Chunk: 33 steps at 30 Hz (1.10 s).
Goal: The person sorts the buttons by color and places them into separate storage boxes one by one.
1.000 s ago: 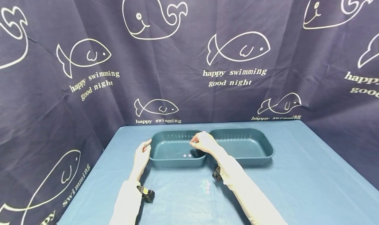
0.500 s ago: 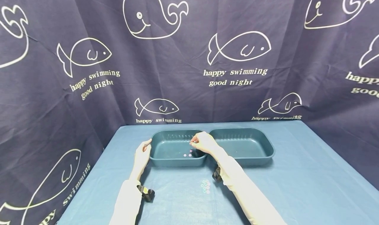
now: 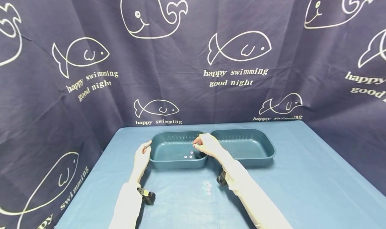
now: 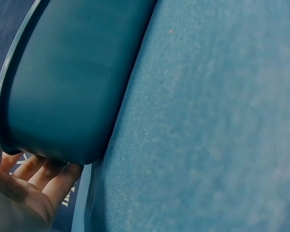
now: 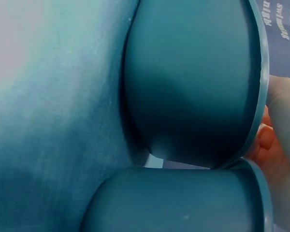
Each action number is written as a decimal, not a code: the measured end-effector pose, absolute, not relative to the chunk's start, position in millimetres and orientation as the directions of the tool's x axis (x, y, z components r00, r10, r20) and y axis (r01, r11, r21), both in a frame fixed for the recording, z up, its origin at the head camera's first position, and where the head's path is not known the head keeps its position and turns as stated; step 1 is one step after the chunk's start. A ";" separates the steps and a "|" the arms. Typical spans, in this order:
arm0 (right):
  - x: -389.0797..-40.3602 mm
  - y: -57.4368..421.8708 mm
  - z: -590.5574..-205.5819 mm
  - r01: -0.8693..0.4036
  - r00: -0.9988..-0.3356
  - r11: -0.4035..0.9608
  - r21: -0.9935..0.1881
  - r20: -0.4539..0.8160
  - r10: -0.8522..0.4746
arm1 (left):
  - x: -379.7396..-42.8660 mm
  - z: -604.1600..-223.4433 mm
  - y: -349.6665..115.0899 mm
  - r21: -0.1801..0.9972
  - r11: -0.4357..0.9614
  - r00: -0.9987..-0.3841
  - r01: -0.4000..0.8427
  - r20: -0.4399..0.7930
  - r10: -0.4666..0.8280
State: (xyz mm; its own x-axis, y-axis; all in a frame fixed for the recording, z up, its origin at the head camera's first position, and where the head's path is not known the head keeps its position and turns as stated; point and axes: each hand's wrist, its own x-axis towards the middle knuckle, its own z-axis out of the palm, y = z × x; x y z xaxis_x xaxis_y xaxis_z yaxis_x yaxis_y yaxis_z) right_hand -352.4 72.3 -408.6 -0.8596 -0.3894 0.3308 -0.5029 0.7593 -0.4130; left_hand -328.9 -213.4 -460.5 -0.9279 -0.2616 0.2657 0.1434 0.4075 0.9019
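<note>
My left hand (image 3: 141,158) holds the left end of a teal oblong tray (image 3: 169,150), its fingers (image 4: 41,176) against the outer end wall. Over the right end of this tray, my right hand (image 3: 210,145) has its fingers curled, with thumb and fingertips pinched together. A small pale spot shows between them, likely another small disc, though I cannot tell its kind. Below the fingertips, three small pinkish button-like discs (image 3: 190,156) lie on the tray floor. The right wrist view shows curled fingers (image 5: 266,137) behind the rim, their tips hidden.
A second teal tray (image 3: 244,150) stands close against the first on the right. Several small pink and pale-blue discs (image 3: 208,189) lie clustered on the blue tablecloth (image 3: 178,205) between the forearms. Dark printed curtains (image 3: 193,88) hang behind and beside the table.
A third pinkish disc has appeared in the left tray beneath my right fingertips. Both hands keep almost the same places; the head view has shifted slightly.
</note>
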 end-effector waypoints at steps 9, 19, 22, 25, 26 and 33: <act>-338.5 79.1 -410.3 -0.489 -0.868 0.744 -0.456 0.337 -0.365 | -329.7 -459.6 -214.1 0.906 0.407 -0.935 0.118 0.239 -0.261; -322.2 90.2 -408.5 -0.518 -0.848 0.730 -0.446 0.379 -0.370 | -327.1 -455.9 -213.7 0.902 0.410 -0.933 0.132 0.253 -0.255; -317.1 94.0 -409.1 -0.529 -0.841 0.728 -0.436 0.385 -0.381 | -326.2 -455.8 -213.1 0.902 0.411 -0.933 0.132 0.253 -0.255; -311.5 97.1 -408.7 -0.543 -0.832 0.723 -0.428 0.393 -0.393 | -326.4 -456.2 -212.7 0.903 0.410 -0.935 0.126 0.246 -0.255; -309.7 98.2 -408.4 -0.546 -0.830 0.722 -0.425 0.394 -0.395 | -326.5 -456.4 -212.5 0.902 0.413 -0.936 0.124 0.245 -0.254; -298.0 105.1 -407.3 -0.565 -0.816 0.720 -0.402 0.400 -0.418 | -327.1 -456.8 -213.1 0.904 0.412 -0.937 0.115 0.236 -0.257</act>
